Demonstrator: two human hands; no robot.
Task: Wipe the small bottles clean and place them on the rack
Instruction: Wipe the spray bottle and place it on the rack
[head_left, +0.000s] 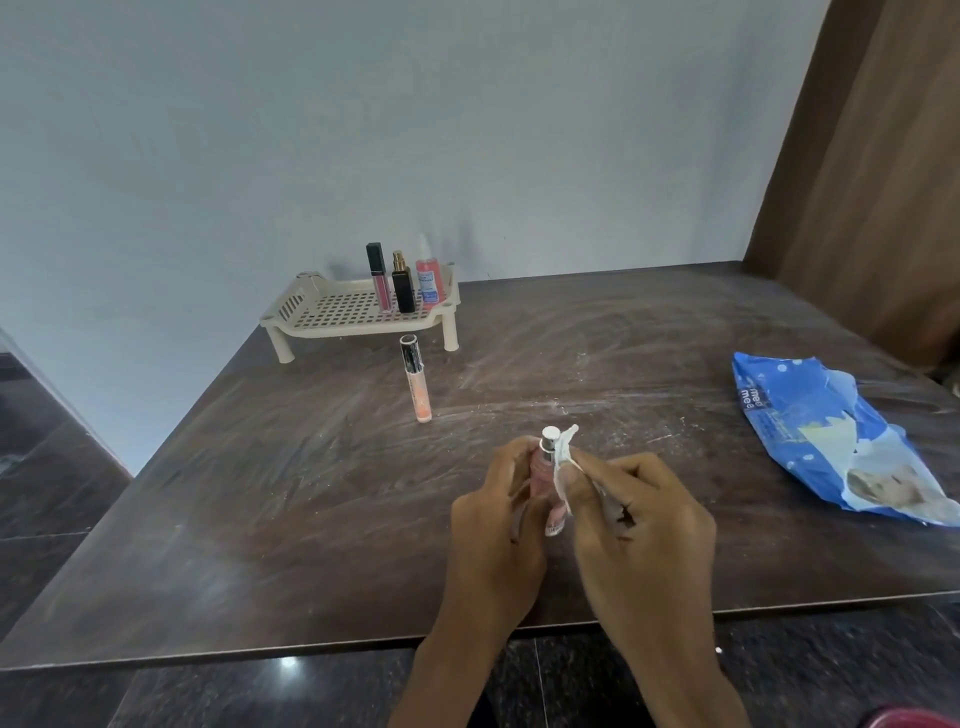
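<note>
Fig. 1. My left hand (493, 519): fingers curled round pink bottle (543, 474); long axis near-to-far, silver cap (550, 434) far. My right hand (641, 519) pinches white wipe (561, 462) against bottle's right side.

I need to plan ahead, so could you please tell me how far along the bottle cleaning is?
Done, apparently: three bottles stand on the rack. In hand: the left hand holds a pink bottle, the right hand presses a wipe to it. Left: an orange tube stands on the table, off the rack.
</note>
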